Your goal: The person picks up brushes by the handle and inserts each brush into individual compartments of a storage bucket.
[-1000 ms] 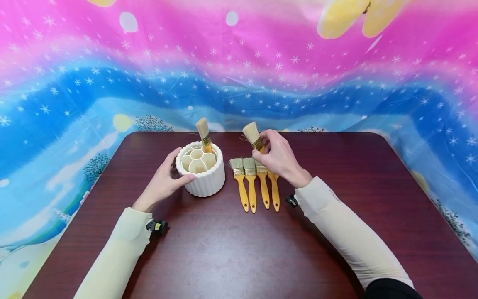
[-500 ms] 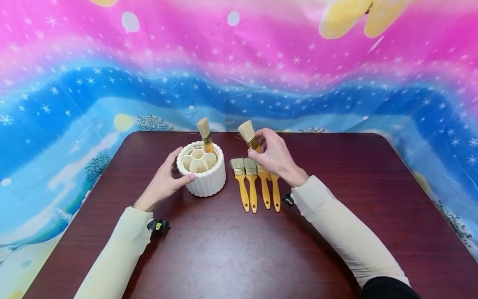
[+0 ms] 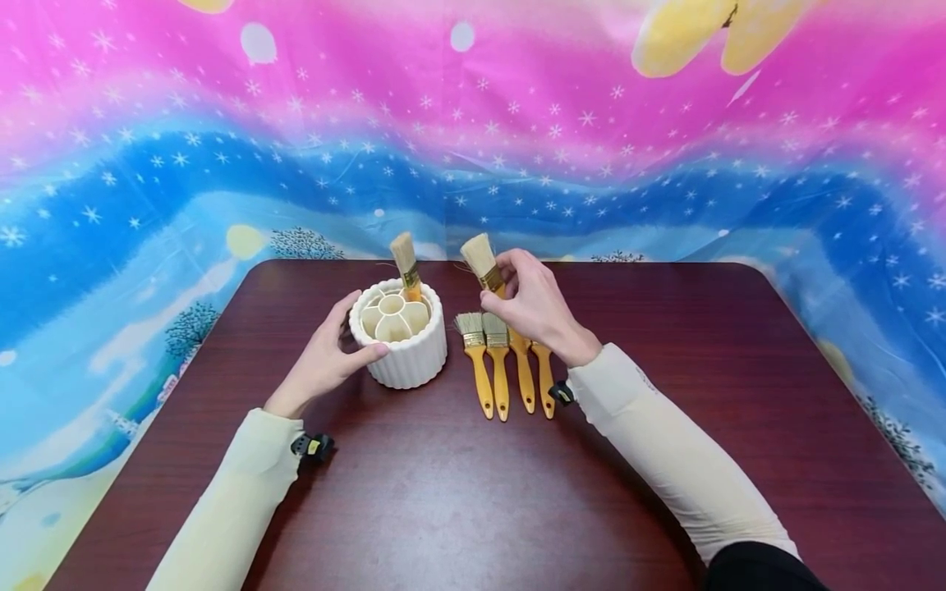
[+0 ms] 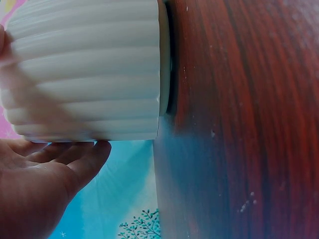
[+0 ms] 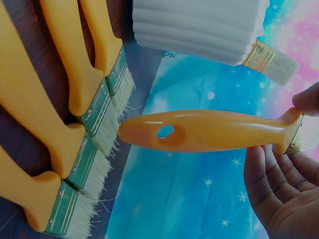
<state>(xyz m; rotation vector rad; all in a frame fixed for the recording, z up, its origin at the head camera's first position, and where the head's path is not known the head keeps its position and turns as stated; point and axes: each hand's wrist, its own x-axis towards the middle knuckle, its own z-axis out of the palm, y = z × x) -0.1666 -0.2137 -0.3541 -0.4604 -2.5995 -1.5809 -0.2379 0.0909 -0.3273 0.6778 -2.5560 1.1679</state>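
Observation:
My left hand [image 3: 318, 361] grips the side of a white ribbed round holder [image 3: 408, 365], thumb at the near rim and fingers round the far left side. Petal-shaped compartments divide its inside. One paintbrush [image 3: 406, 261] stands in a back compartment, bristles up. My right hand [image 3: 535, 300] pinches a second paintbrush [image 3: 480, 256] near its metal band, bristles up and leaning left. In the right wrist view that brush's yellow handle [image 5: 199, 130], with a hole at its end, hangs free of the table. Several paintbrushes [image 3: 499, 369] lie side by side below my right hand.
The dark red wooden table [image 3: 443, 492] has rounded back corners. Behind it hangs a pink and blue snowflake-patterned cloth [image 3: 517, 148]. The lying brushes sit just right of the holder, handles toward me.
My right hand has moved left toward the holder, carrying the paintbrush over the lying brushes. My left hand and the holder have stayed in place.

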